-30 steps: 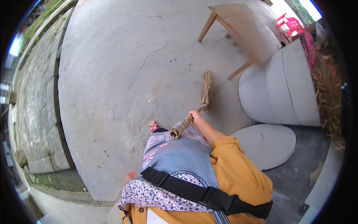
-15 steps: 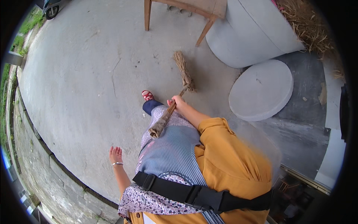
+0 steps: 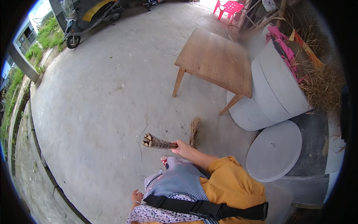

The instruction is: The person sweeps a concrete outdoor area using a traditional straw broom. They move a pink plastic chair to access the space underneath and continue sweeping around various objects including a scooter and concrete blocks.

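My right hand (image 3: 180, 146) is closed round the handle of a straw broom (image 3: 159, 143), in front of my body. The handle is a bundle of bound stalks, and its cut end points left. Beyond my wrist the broom's dry bristles (image 3: 194, 130) show over the concrete; my hand and forearm hide the part between. At my left side my left hand (image 3: 137, 196) hangs with nothing in it, fingers apart and a little bent, a bracelet on its wrist.
Ahead to the right, a wooden table (image 3: 218, 61) stands against a large pale round container (image 3: 276, 80) topped with straw and pink cloth. A round grey slab (image 3: 274, 151) lies beside it. Farther off are a scooter (image 3: 87, 18) and a red plastic chair (image 3: 229, 8). A ledge (image 3: 37, 164) runs along the left.
The view has tilted up, bringing in the whole table, the scooter and the chair. The broom handle's cut end has swung up and away from my body, while my right hand keeps its grip.
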The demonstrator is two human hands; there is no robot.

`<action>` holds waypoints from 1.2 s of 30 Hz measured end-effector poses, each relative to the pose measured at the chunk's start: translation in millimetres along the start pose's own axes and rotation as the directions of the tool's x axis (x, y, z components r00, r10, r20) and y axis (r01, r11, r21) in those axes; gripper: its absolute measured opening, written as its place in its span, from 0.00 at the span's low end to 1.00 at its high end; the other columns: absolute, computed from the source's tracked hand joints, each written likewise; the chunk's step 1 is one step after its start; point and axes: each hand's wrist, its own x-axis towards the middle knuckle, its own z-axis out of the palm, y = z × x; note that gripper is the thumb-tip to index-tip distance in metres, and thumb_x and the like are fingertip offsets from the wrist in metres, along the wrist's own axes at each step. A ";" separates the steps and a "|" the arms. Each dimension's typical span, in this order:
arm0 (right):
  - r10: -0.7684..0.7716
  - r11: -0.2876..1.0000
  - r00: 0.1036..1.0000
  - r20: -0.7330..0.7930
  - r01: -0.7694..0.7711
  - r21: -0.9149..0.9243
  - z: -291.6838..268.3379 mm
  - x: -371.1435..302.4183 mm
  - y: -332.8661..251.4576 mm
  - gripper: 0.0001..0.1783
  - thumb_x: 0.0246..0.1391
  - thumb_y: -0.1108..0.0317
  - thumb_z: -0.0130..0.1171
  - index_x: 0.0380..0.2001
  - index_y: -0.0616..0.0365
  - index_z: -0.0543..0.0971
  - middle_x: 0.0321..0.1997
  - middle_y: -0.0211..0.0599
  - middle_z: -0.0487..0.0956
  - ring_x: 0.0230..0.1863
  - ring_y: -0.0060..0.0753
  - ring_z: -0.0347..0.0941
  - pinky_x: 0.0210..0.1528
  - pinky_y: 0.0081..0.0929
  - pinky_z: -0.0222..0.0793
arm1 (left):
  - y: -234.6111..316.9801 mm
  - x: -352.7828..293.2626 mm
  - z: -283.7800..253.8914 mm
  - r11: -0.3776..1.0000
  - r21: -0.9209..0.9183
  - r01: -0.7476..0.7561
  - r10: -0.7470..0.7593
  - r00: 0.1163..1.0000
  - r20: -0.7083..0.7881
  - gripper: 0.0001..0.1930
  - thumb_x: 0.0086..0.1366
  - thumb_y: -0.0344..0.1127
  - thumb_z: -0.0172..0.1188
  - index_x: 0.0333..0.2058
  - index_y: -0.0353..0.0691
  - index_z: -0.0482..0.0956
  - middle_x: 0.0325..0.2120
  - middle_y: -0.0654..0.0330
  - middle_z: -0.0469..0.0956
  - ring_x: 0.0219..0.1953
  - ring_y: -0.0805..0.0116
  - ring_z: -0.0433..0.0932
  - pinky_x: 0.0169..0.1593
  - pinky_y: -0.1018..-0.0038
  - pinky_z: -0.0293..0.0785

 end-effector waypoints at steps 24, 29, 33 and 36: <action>0.580 0.781 0.748 0.323 -0.397 -0.483 538.2 114.2 -43.5 0.11 0.52 0.70 0.40 0.17 0.61 0.60 0.07 0.19 0.54 0.07 0.10 0.49 0.10 0.08 0.51 | 598.8 534.9 -216.8 0.885 0.345 -0.312 0.347 0.937 -0.044 0.19 0.49 0.28 0.47 0.43 0.36 0.66 0.20 0.58 0.72 0.20 0.73 0.72 0.21 0.78 0.69; 0.561 0.800 0.754 0.342 -0.386 -0.460 616.9 147.0 -100.3 0.12 0.52 0.70 0.39 0.17 0.62 0.61 0.07 0.18 0.54 0.07 0.10 0.49 0.10 0.08 0.51 | 810.6 596.2 -125.4 0.818 0.217 -0.533 0.514 0.846 0.143 0.18 0.52 0.28 0.47 0.44 0.37 0.65 0.21 0.60 0.72 0.23 0.73 0.73 0.25 0.80 0.69; 0.668 0.744 0.650 0.362 -0.569 -0.350 674.5 183.1 -177.4 0.10 0.52 0.72 0.39 0.20 0.65 0.61 0.10 0.21 0.55 0.08 0.10 0.49 0.11 0.09 0.51 | 889.4 618.8 -57.4 0.641 0.398 -0.657 0.570 0.754 0.327 0.16 0.51 0.29 0.48 0.41 0.37 0.67 0.18 0.59 0.73 0.21 0.74 0.73 0.25 0.80 0.68; 0.549 0.823 0.744 0.382 -0.399 -0.405 727.0 182.9 -239.6 0.09 0.49 0.75 0.38 0.17 0.63 0.61 0.11 0.22 0.56 0.10 0.09 0.51 0.12 0.08 0.51 | 877.5 657.4 -39.5 0.773 0.406 -0.489 0.404 0.871 0.280 0.16 0.50 0.29 0.49 0.41 0.38 0.67 0.19 0.60 0.73 0.21 0.73 0.74 0.23 0.79 0.70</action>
